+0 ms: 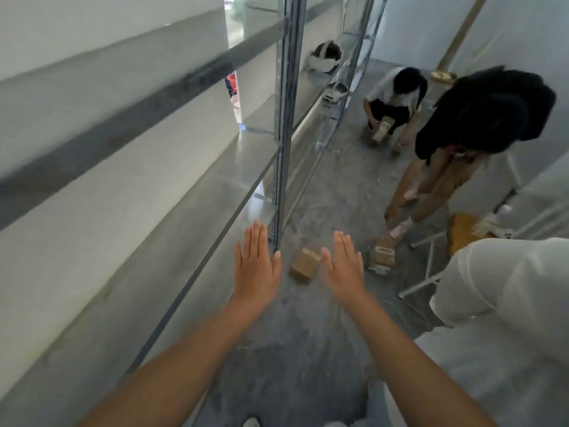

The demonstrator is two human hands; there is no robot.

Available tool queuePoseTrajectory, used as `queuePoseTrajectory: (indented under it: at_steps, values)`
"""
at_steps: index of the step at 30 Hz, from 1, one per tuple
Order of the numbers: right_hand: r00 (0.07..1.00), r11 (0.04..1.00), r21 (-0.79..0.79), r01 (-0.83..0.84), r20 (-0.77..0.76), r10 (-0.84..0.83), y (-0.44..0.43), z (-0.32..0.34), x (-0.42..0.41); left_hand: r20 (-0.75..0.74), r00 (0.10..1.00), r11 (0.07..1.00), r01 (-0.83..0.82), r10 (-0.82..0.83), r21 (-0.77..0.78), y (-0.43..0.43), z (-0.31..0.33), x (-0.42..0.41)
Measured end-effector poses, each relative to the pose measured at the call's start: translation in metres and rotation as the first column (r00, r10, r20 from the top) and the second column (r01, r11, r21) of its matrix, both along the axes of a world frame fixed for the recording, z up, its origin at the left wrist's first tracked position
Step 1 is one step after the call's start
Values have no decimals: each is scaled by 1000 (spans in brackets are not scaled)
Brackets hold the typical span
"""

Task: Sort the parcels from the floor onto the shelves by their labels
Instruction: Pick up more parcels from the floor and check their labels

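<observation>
Left hand (255, 266): held out flat, palm down, fingers straight and close together, holding nothing; it hangs over the edge of the lowest shelf.
Right hand (343, 268): likewise flat and spread forward, empty; it hangs above the floor, apart from the left hand.
Parcel (304, 262): small brown carton lying on the floor between the two hands as seen from above, touching neither; its long axis runs from near-left to far-right, one corner pointing toward the upright. Any label is too blurred to read.
Shelves (234, 167): grey metal rack along the left; its boards run away down the aisle.
Upright (284, 124): perforated post of the rack, just beyond the left fingertips.
Floor (295, 349): grey, scuffed concrete.
Second parcel (383, 255): brown carton further right, at the feet of a bending person (480, 118).
Crouching person (395, 97): further down the aisle, holding a carton (383, 129).
</observation>
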State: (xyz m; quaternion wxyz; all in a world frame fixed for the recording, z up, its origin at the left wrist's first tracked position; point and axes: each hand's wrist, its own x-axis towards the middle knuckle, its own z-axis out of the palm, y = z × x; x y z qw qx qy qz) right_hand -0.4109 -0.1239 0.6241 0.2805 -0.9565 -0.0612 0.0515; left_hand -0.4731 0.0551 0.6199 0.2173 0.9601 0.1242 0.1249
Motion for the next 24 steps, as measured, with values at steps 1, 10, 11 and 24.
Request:
queuePoseTrajectory:
  at_steps: [1,10,11,24]
  values:
    - [1000,1000,-22,16,-4,-16,-4,1,10,1,1000,1000,19,-19,0,-1,1,13]
    - [992,991,-36,127,-5,-127,-28,3,137,85,991,994,107,-104,-31,-33,18,151]
    - [993,992,-34,120,11,-120,-30,4,159,97,989,994,111,-109,-17,-35,20,171]
    - [1000,1000,-20,-22,17,22,-57,-5,392,23,1000,1000,1,-1,-13,-80,1,366]
